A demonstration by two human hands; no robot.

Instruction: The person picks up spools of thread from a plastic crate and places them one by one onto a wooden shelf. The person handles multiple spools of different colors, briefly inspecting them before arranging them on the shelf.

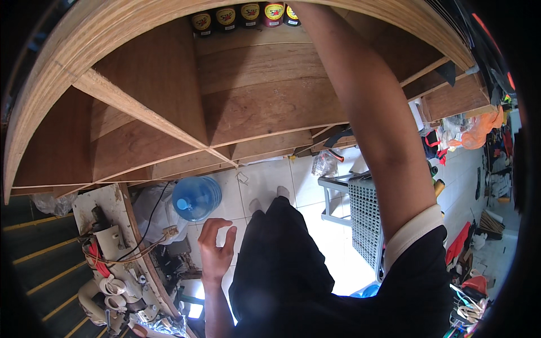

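Observation:
My right arm (372, 101) reaches up and forward across a wooden shelf unit (270, 107). Its hand lies beyond the top edge of the picture, so whatever it touches is hidden. Close to that wrist, a row of several small dark cylindrical items (249, 15) with round yellow labels stands on a shelf board; one of them is reddish. My left hand (217, 248) hangs low beside my left leg, nothing in it, fingers loosely bent and thumb apart from them. A blue water jug (197, 198) on the floor is the nearest thing to it.
A sewing machine (112, 270) sits on a worn table at the left, with cables around it. Under my right arm stands a grey perforated plastic chair (363, 219). Bags, cloth and loose items clutter the right side, including an orange bag (484, 128). The floor is white tile.

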